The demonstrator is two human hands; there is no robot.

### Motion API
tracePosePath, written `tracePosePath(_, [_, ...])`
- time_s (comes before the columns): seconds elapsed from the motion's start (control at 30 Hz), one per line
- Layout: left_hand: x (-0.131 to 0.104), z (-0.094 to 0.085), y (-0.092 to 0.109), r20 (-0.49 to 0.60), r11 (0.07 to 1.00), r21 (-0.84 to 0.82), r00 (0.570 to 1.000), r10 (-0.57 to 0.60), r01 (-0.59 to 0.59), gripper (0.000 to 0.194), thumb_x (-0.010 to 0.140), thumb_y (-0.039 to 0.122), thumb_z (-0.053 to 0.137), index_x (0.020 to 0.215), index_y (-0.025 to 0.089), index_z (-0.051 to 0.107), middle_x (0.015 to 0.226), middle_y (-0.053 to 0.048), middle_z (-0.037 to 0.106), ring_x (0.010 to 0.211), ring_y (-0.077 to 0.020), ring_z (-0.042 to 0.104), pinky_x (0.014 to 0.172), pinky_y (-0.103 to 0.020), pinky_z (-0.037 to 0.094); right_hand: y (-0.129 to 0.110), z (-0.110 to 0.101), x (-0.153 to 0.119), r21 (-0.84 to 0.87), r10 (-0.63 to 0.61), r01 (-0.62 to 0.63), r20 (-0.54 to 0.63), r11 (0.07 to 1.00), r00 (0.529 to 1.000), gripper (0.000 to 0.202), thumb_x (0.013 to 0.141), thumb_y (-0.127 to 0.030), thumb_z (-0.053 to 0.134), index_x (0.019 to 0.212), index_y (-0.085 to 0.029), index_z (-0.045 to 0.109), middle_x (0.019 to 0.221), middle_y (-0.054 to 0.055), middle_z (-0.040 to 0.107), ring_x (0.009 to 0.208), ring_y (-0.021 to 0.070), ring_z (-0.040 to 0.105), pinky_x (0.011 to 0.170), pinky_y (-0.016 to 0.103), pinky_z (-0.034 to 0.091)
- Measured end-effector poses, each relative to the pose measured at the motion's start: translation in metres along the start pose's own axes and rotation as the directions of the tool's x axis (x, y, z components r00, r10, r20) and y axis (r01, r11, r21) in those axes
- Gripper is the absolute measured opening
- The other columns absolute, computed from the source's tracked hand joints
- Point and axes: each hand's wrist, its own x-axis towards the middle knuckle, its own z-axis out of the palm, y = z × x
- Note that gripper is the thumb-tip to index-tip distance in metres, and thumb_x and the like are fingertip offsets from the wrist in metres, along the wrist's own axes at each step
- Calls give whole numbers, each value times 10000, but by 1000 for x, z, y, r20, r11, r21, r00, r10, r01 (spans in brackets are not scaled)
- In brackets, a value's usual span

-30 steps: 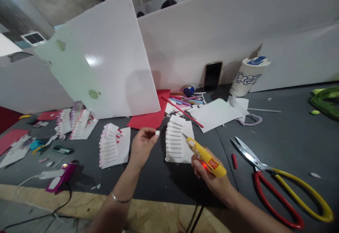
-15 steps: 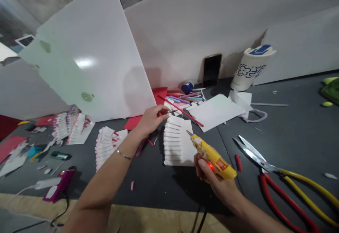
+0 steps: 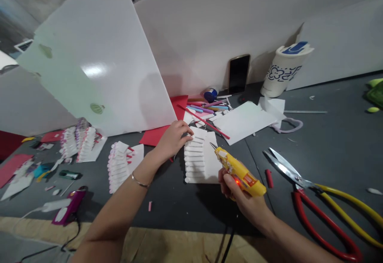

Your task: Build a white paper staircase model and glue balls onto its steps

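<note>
In the middle of the table lies a white card (image 3: 211, 163) with a stack of white folded strips (image 3: 195, 157) along its left side. My left hand (image 3: 176, 137) rests at the upper left corner of the strips, fingers bent and close together; what they hold, if anything, is too small to name. My right hand (image 3: 236, 185) is wrapped round a yellow glue gun (image 3: 241, 172) with a red light glowing on it. The gun's metal tip points up and left, over the card's right part, apart from the strips.
Large scissors (image 3: 302, 183) lie open at the right, near a red stub (image 3: 269, 178). Behind are a tumbler (image 3: 279, 73), a phone (image 3: 238, 74), white paper (image 3: 243, 121) and coloured sticks (image 3: 209, 107). More folded strips (image 3: 118, 167) lie left; a white board (image 3: 119, 63) leans behind.
My left hand has moved slightly down and right, from above the strips onto their upper left corner. The right hand with the glue gun has hardly moved. The view has shifted a little.
</note>
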Motion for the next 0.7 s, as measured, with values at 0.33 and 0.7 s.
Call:
tracePosePath(0.33, [9,6,-3,-2,995,103,1000,11,-10,79,854,195,628,900,182,691,992,-61,625,996,-223,564,920,-400,468,2,1,0,20,-7,7,-20,1000,1000,315,870,-517,629,826,-212,564,604,-41,545,464,92,510,436,215,426])
tracePosePath(0.7, [15,3,1,40,984,175,999,26,-32,114,867,188,596,890,164,706,955,-68,637,968,-223,556,888,-376,469,2,1,0,36,-12,12,-15,999,1000,302,876,-507,627,833,-214,567,609,-41,546,466,94,507,433,215,417])
